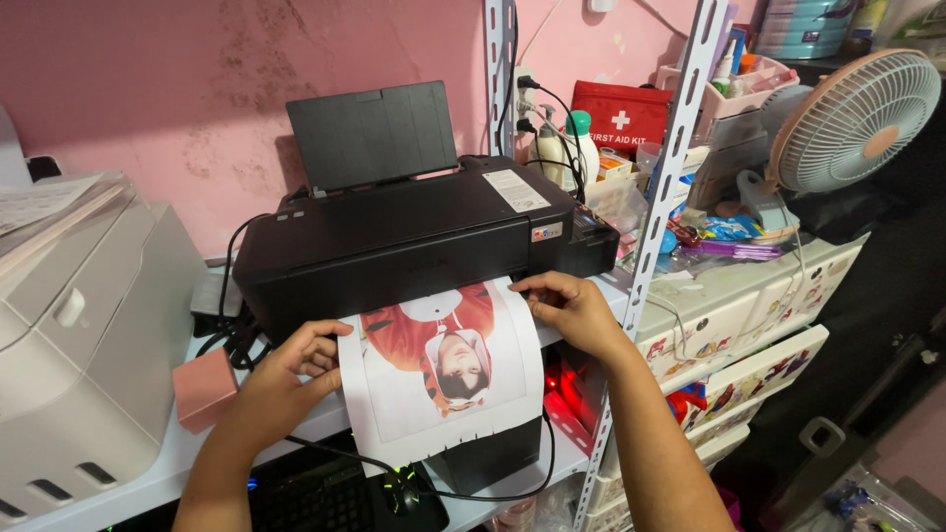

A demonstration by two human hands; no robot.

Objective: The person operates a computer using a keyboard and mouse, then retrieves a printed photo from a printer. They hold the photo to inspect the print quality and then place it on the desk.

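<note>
A black printer [394,236] sits on a pale shelf, its rear paper tray raised. A printed sheet [439,379] with a colour picture of a person in red hangs out of its front slot and curls down over the shelf edge. My left hand [291,369] pinches the sheet's left edge, just below the printer's front. My right hand [572,310] holds the sheet's right edge near the top, by the printer's right corner. Both forearms reach up from the bottom of the view.
A white printer [84,335] stands at the left with a pink block [204,387] beside it. A metal shelf upright [655,207] rises at the right, with a red pouch [621,113], bottles, a table fan [852,123] and patterned drawers [749,345]. Below lie a keyboard [315,498] and mouse [401,490].
</note>
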